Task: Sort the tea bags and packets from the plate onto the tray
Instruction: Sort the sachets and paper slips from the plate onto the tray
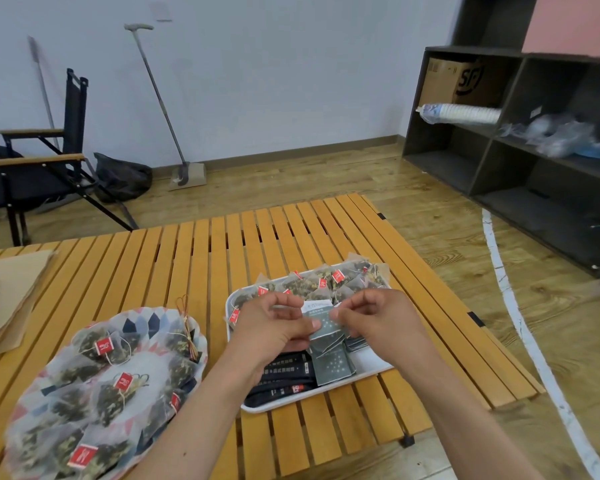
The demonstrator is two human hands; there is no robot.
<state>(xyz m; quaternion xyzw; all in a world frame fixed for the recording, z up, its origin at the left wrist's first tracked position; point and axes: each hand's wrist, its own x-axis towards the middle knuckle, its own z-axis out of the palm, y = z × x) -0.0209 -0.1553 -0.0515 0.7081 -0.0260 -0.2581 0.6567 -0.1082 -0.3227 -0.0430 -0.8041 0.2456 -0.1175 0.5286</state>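
Observation:
A patterned plate [155, 318] at the lower left holds several mesh tea bags [94, 348] with red tags. A white tray [373, 367] stands to its right on the slatted table. Its far end is filled with more mesh tea bags [340, 278]; its near end holds black packets [284, 370] and grey-green packets [333, 367]. Over the middle of the tray, my left hand [274, 323] and my right hand [378, 317] together pinch one grey-green packet [321, 320] by its two sides.
The orange slatted table [194, 258] ends just right of the tray. Brown paper sheets [11, 296] lie at the far left edge. A folding chair [39, 161], a dustpan [187, 176] and dark shelves [520, 143] stand beyond on the wooden floor.

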